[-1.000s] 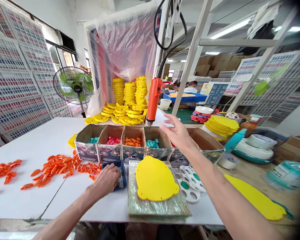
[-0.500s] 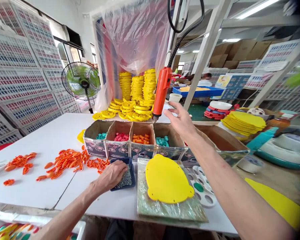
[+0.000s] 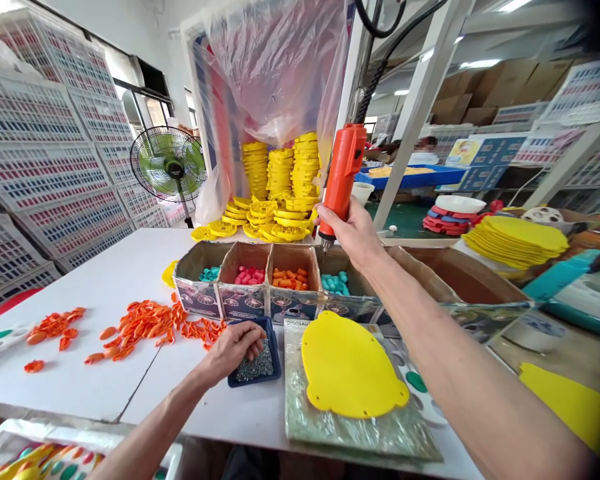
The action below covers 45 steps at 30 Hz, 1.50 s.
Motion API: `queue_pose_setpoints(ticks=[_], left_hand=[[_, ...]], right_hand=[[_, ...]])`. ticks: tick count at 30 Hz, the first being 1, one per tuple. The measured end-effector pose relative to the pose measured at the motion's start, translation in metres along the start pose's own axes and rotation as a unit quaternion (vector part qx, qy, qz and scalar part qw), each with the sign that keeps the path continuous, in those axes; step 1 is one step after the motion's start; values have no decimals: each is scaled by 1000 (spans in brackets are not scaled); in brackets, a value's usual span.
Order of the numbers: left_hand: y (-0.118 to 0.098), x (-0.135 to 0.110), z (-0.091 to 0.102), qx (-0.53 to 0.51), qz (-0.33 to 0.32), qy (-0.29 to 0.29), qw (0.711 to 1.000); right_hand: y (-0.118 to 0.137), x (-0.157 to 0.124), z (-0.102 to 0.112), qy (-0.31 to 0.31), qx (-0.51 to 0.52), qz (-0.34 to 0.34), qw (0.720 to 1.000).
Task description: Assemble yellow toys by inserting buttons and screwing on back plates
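Note:
My right hand (image 3: 353, 230) is wrapped around the lower part of an orange electric screwdriver (image 3: 344, 167), which hangs by a black cable with its bit pointing down. Over a dark blue tray (image 3: 233, 382) of small metal screws (image 3: 258, 366), my left hand (image 3: 237, 343) has its fingers curled together. Whatever is between those fingertips is too small to make out. In front of me a flat yellow plastic plate (image 3: 353, 367) with small holes near its edge lies on a plastic-wrapped pad (image 3: 305, 430).
A divided cardboard bin (image 3: 243, 303) holds teal, pink and orange parts. Orange pieces (image 3: 147, 323) lie on the table at left. Yellow discs (image 3: 280, 173) are stacked behind. A white crate (image 3: 173, 460) stands at lower left, and yellow plates (image 3: 515, 240) are piled at right.
My right hand has closed around the screwdriver, which it was only reaching toward before. My left hand's fingers have curled further in over the screws. The view has shifted slightly.

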<state>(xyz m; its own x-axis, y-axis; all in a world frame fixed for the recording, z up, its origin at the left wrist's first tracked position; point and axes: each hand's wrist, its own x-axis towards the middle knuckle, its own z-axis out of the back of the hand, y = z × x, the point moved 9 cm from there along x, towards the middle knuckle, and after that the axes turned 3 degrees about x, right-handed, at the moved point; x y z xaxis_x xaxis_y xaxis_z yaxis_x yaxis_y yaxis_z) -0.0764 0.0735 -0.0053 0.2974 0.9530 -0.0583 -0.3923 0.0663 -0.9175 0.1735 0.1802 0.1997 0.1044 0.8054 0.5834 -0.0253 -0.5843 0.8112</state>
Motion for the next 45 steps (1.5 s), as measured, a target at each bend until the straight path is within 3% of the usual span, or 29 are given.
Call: queue_pose_setpoints(ticks=[5, 11, 17, 23, 30, 45], left_hand=[[1, -2, 1, -41, 20, -8, 999], [-4, -4, 1, -56, 7, -32, 998], [-34, -16, -18, -56, -35, -14, 998], [-63, -27, -42, -70, -66, 19, 995], [-77, -30, -55, -81, -82, 37, 993], [-87, -32, -58, -54, -96, 47, 993]], right_hand=[[11, -4, 5, -19, 6, 21, 1000], [43, -20, 1, -1, 54, 39, 998], [78, -46, -25, 46, 143, 28, 988], [105, -70, -48, 55, 192, 38, 979], [100, -90, -57, 54, 217, 17, 975], [85, -102, -56, 55, 213, -4, 976]])
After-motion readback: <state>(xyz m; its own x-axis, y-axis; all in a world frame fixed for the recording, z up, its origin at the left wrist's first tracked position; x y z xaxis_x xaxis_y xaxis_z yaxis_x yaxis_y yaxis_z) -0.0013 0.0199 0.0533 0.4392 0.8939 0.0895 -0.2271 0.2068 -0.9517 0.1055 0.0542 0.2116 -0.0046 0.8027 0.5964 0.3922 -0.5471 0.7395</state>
